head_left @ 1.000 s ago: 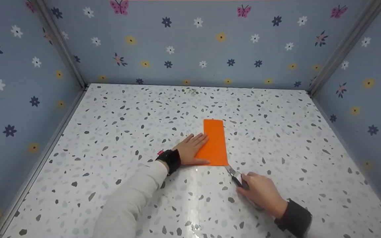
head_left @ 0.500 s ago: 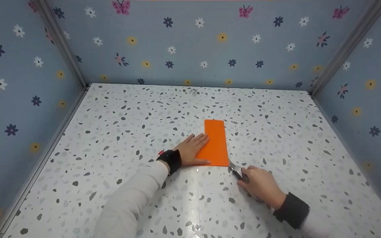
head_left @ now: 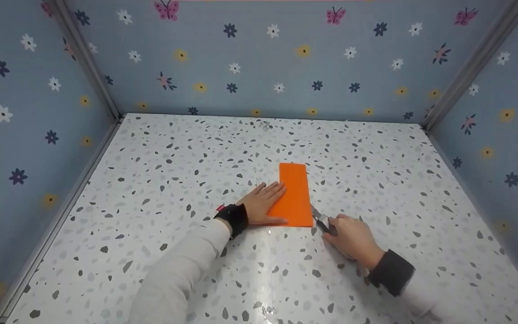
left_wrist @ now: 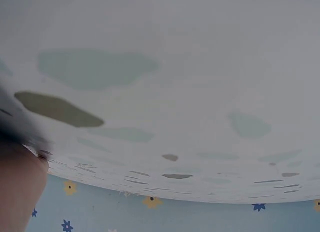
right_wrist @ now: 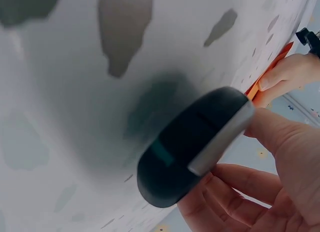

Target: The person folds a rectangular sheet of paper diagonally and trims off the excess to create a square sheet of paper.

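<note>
An orange sheet (head_left: 295, 191), paper by its look, lies on the speckled tabletop; part of it is hidden under my left hand (head_left: 260, 204). That hand rests palm down on the sheet's left side, fingers straight and spread. My right hand (head_left: 353, 238) grips a utility knife (head_left: 322, 222), its metal tip at the lower part of the sheet's right edge. In the right wrist view, the knife's dark rounded handle (right_wrist: 185, 147) shows between thumb and fingers, with the left hand (right_wrist: 292, 74) on the sheet beyond. Only a bit of the left hand (left_wrist: 20, 187) shows in the left wrist view.
The white tabletop (head_left: 187, 148) with grey specks spreads around both hands. Blue flowered panels stand at the back (head_left: 259, 58), left (head_left: 29, 135) and right (head_left: 502, 135), joined by grey metal posts. Black bands circle both wrists.
My right hand has moved the knife away from me, from the sheet's lower right corner a short way up its right edge. The left hand stays in place on the sheet.
</note>
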The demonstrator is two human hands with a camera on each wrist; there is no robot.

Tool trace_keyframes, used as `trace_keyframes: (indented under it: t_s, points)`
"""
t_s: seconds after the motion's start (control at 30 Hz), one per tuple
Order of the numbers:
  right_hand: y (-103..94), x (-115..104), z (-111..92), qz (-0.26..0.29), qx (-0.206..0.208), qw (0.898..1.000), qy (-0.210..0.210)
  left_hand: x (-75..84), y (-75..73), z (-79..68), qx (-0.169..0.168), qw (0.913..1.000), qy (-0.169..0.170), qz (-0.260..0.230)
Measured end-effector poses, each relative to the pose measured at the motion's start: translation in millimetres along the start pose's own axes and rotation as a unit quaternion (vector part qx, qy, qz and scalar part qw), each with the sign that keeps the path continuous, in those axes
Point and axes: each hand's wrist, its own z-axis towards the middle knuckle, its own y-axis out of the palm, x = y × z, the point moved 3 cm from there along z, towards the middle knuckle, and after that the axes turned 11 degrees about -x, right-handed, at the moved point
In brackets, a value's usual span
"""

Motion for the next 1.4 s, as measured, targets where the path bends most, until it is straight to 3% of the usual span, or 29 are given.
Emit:
trace_keyframes:
  t_s: [0.6,0.87,1.0,1.23,1.4]
  points:
    - [-5.7,7,22,-0.006,0.000,1.000,-0.002,-2.0,3.9,3.3,0.005,1.0000,0.001,-0.009]
    - [-5.6,7,21,-0.005,-0.001,1.000,-0.001,5.5,-8.1,-4.9,0.010,0.9998,0.009,-0.014]
    - [-5.4,7,22,-0.008,0.004,1.000,-0.003,3.3,-7.5,0.7,0.004,1.0000,-0.004,0.007]
    - [-4.3,7,22,-0.004,0.012,1.000,-0.006,3.7,-6.0,15.3,0.053,0.9985,-0.010,0.014]
    - [-5.2,6,21,-0.010,0.007,1.000,-0.003,9.5,-8.9,26.5,0.101,0.9927,-0.034,0.056]
